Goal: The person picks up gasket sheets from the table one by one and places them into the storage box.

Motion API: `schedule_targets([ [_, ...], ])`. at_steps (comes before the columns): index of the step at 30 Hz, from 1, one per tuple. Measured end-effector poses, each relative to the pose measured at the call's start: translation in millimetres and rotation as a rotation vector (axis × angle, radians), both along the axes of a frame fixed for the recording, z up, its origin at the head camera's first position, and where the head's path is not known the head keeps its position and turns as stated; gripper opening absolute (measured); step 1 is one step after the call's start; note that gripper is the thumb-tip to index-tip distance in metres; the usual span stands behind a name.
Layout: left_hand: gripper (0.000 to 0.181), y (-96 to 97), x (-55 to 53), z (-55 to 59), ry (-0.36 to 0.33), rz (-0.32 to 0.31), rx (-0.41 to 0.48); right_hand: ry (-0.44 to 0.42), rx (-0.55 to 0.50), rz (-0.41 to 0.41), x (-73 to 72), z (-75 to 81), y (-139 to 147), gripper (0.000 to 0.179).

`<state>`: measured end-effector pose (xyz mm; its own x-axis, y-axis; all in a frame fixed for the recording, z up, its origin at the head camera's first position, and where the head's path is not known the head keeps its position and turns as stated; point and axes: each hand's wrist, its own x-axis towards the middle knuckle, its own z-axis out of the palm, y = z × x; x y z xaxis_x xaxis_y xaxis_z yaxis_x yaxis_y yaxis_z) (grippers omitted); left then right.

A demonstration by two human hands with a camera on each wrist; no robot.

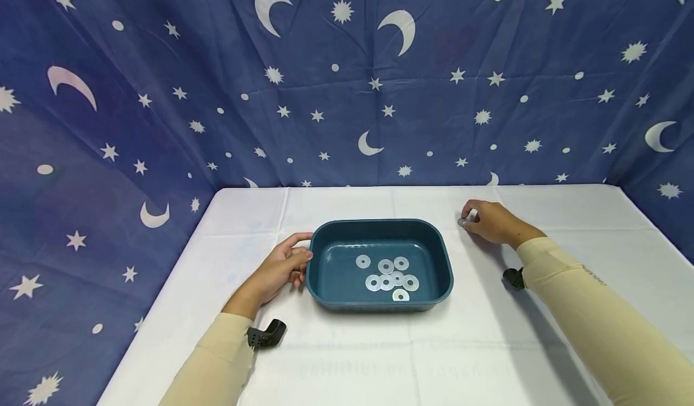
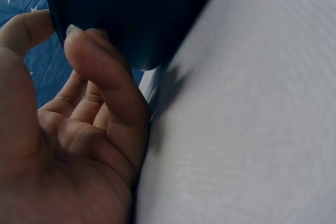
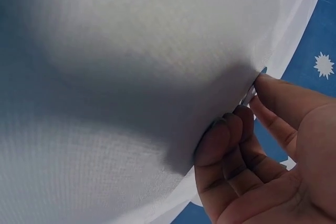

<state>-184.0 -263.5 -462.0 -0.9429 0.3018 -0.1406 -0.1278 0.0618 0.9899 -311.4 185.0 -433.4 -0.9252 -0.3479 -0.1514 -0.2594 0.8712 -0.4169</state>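
A dark teal plastic tray (image 1: 331,302) stands on the table, with several silver metal washers (image 1: 410,282) lying flat on its floor, mostly toward the front right. My left hand (image 1: 279,267) is at the tray's left side. Its thumb and index finger touch the outside near the rim, the other fingers loosely bent below; the left wrist view shows this hand (image 2: 94,129) beside the dark wall. Beyond the tray's right side, my right hand (image 1: 490,220) pinches a washer (image 1: 462,221) low over the tabletop. The right wrist view shows its thin edge between the fingertips (image 3: 212,142).
A white cloth covers the table (image 1: 336,364). A blue curtain (image 1: 325,50) with moons and stars hangs behind it and along the left and right sides. Black wrist devices (image 1: 267,334) are strapped over both sleeves.
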Motion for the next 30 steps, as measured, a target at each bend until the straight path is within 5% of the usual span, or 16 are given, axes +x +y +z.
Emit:
schedule_targets([
  [21,0.052,-1.8,-1.1,-2.9,0.000,-0.006,0.020,-0.149,0.044,-0.010,-3.3,3.9,-3.2,0.020],
  [30,0.050,-2.4,-1.3,-4.1,-0.002,-0.002,0.017,-0.118,0.008,-0.019,-0.6,3.3,-5.9,0.023],
])
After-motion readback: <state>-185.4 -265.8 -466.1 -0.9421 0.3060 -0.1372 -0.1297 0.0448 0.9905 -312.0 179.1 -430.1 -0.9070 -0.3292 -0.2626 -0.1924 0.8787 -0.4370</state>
